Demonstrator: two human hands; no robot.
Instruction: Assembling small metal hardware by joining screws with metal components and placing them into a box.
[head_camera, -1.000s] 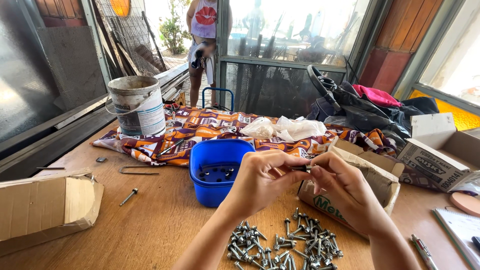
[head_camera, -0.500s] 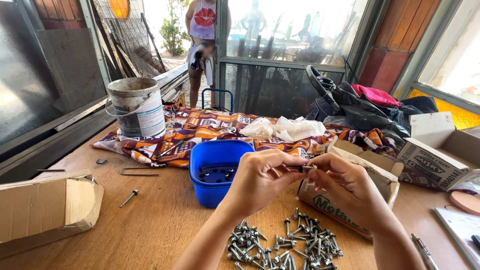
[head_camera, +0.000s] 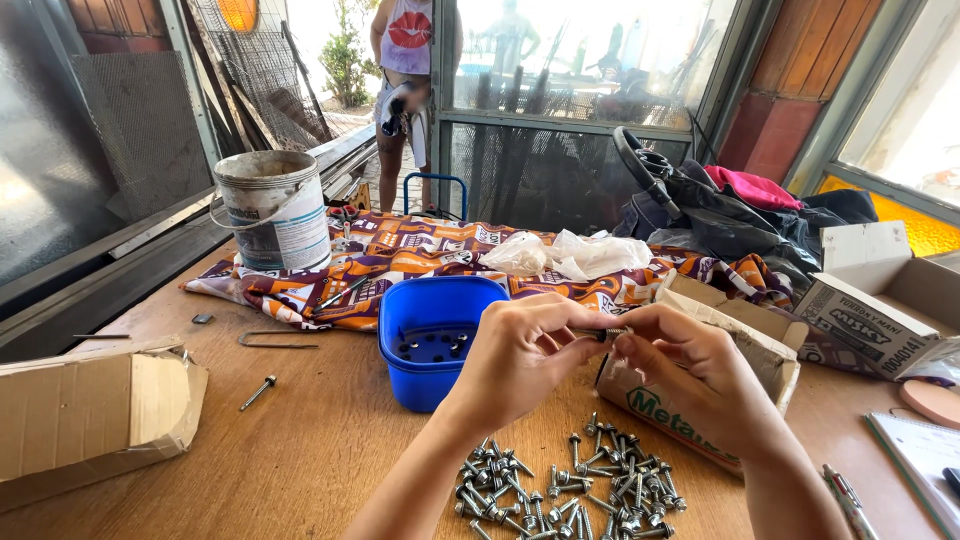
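My left hand (head_camera: 525, 358) and my right hand (head_camera: 683, 372) meet above the wooden table (head_camera: 300, 450), and together they pinch one small metal screw (head_camera: 598, 333) held level between the fingertips. Below the hands lies a pile of several loose hex-head screws (head_camera: 570, 490). A blue plastic tub (head_camera: 432, 340) with a few dark pieces in its bottom stands just left of my left hand. An open brown cardboard box (head_camera: 735, 345) lies on its side behind my right hand.
A worn paint bucket (head_camera: 275, 210) stands on a patterned cloth (head_camera: 400, 260) at the back. A flattened carton (head_camera: 90, 410) lies at left, with a lone screw (head_camera: 258, 392) near it. Open boxes (head_camera: 880, 300), a notebook and pens sit at right. A person (head_camera: 410, 90) stands beyond the table.
Both hands have stayed in place over the screw pile; only the fingers shift slightly on the screw.
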